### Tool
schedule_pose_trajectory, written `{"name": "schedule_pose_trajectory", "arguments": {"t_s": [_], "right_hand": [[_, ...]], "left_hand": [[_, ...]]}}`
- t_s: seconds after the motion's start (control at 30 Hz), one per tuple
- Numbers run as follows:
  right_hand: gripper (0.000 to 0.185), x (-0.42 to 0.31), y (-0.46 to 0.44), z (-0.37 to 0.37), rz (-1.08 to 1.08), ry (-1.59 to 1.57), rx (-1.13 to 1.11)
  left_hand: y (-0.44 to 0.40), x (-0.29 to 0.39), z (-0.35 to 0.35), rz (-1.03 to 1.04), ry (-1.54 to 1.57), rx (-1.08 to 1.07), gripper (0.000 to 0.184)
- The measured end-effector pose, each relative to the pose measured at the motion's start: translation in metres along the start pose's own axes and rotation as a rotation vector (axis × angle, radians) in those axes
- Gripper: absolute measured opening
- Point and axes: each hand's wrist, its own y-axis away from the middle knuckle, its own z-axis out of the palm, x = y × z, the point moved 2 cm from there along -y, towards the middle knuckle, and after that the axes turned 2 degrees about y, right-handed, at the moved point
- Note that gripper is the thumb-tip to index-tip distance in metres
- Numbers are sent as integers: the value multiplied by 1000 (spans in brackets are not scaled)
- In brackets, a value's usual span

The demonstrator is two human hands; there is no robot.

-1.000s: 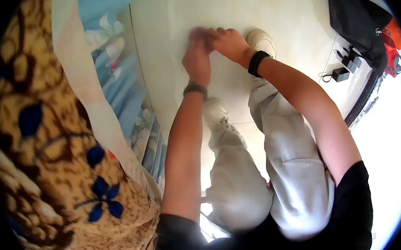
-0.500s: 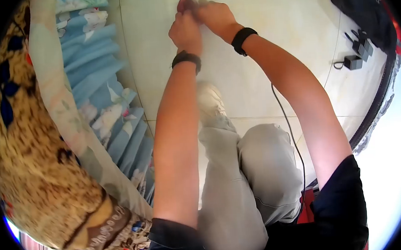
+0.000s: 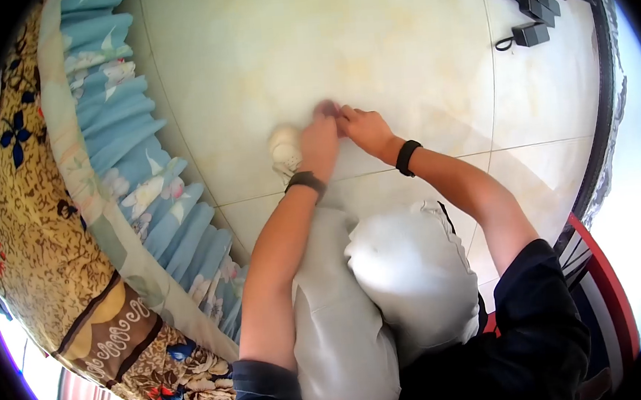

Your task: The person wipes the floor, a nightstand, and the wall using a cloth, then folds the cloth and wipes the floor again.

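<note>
Both hands are being held close together, low over the pale tiled floor [image 3: 309, 37], with their fingertips meeting or almost meeting. The fingers of the left hand [image 3: 321, 145] are being curled inward at the far end of the pair. The right hand [image 3: 367, 130] is being brought against them from the right, its fingers bent and its thumb side being turned toward the left hand. At the meeting fingertips a small reddish shape [image 3: 327, 109] is being shown, badly blurred; whether a thing is being gripped there or only fingertips are being seen cannot be told, and how tightly either hand is being closed cannot be told either.

A dark wristband is being worn on each wrist. Just left of the left hand, a light shoe [image 3: 285, 149] is being partly covered by that hand and wrist. Nearer, pale trousers [image 3: 342, 302] are being seen over bent knees, between the two forearms. On the left, blue pleated fabric [image 3: 118, 125] with flowers is being overhung by a pale border and a brown patterned cover [image 3: 48, 234]. At the far right, small black boxes [image 3: 530, 34] with loops are being supported by the floor, well apart from the hands.
</note>
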Motion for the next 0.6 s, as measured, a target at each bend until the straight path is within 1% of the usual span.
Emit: {"name": "schedule_pose_trajectory", "arguments": {"t_s": [0.07,0.13,0.17,0.2,0.3,0.4,0.43,0.53,0.57,0.6], "right_hand": [[18,6,-2,4,25,0,38],[17,11,-9,-9,72,32,61],[17,18,-15,-19,170,7,21],[17,30,-22,-26,210,23,50],[17,72,-29,-48,322,67,128],[20,113,-14,-62,455,88,214],[20,122,2,-62,505,73,240],[22,117,61,-58,718,15,258],[19,110,82,-56,750,-6,234],[16,100,106,-52,782,-30,207]], "left_hand": [[-2,-1,-3,-16,-51,-39,14],[-9,8,-13,69,-62,93,15],[-20,14,-19,102,-42,184,15],[-36,22,-26,136,-17,283,16],[-86,55,-35,168,82,351,25],[-128,95,-36,95,140,84,34],[-137,108,-20,208,182,175,19],[-128,144,41,461,186,256,4],[-110,155,46,519,116,245,5],[-88,161,53,453,124,176,6]]}}
